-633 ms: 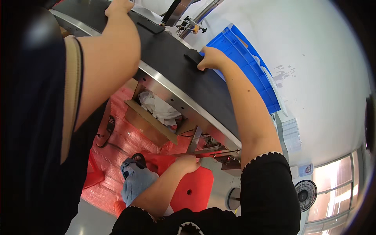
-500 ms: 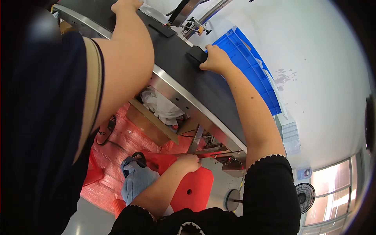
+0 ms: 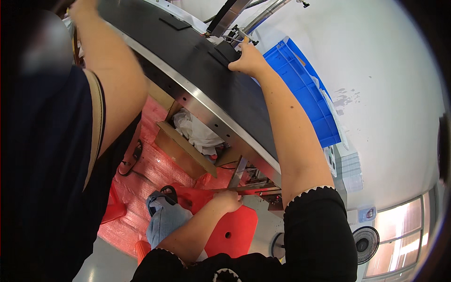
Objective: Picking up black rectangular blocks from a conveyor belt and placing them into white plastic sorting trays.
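Black flat-faced rect. piece (image 3: 226,51), material unclear: on/just over far half of black conveyor belt (image 3: 235,96) w/ silver metal side rail (image 3: 206,104); can't tell if its underside touches belt. R hand (image 3: 249,60) holds it by its R end, thumb on near side, fingers on far side, grip narrow about the piece. R forearm crosses above belt's R part.

L hand (image 3: 229,201): below belt's near edge, at rim of red plastic stool (image 3: 235,228) w/ small round hole; fingers curled, can't tell if holding anything.

Second piece, thin black rect. sheet (image 3: 175,22): flat on belt, L of held piece, nr far edge.

Beyond belt's far edge: blue ribbed plastic crate (image 3: 303,94), just R of R hand; small clamp fixture (image 3: 242,35) nr held piece.

Under belt: open brown cardboard box (image 3: 185,150) w/ crumpled white plastic (image 3: 195,129) inside.

Floor on near side of belt: pinkish-red bubble wrap (image 3: 141,185); lt-blue denim cloth (image 3: 167,221) next to stool.

L of belt's near edge: co-worker's bare arm (image 3: 110,61), dark sleeve w/ tan band; hand at belt's L end, blurred, partly cut off, contents can't tell.
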`<state>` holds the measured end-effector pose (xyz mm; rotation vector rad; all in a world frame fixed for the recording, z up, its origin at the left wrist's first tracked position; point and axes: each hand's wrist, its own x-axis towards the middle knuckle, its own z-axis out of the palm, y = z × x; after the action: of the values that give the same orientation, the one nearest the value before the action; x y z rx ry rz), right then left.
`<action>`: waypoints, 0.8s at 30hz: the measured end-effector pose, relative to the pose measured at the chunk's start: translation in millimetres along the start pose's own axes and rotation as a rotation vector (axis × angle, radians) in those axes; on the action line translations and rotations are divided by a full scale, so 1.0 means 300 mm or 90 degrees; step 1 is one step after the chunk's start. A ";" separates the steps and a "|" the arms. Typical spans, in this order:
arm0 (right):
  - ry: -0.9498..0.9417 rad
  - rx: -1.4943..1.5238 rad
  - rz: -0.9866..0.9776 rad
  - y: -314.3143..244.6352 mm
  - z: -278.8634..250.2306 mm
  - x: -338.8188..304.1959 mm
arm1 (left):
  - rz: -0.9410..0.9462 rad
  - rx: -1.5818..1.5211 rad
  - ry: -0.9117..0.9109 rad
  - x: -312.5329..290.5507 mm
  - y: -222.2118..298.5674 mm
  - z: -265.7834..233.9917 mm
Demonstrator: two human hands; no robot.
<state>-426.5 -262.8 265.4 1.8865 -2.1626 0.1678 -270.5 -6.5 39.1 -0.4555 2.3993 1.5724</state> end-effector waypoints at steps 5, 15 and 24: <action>-0.328 0.056 0.115 0.054 -0.022 -0.003 | 0.007 -0.008 -0.024 0.003 -0.001 0.004; -0.155 -0.152 0.015 0.080 -0.067 -0.180 | 0.004 0.052 -0.047 -0.021 0.032 -0.021; -0.085 -0.046 0.017 0.040 -0.089 -0.112 | 0.008 0.023 -0.029 -0.004 -0.003 0.004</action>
<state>-431.2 -222.0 282.8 1.8790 -2.2475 -0.0314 -269.0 -5.7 38.4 -0.3931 2.3967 1.5260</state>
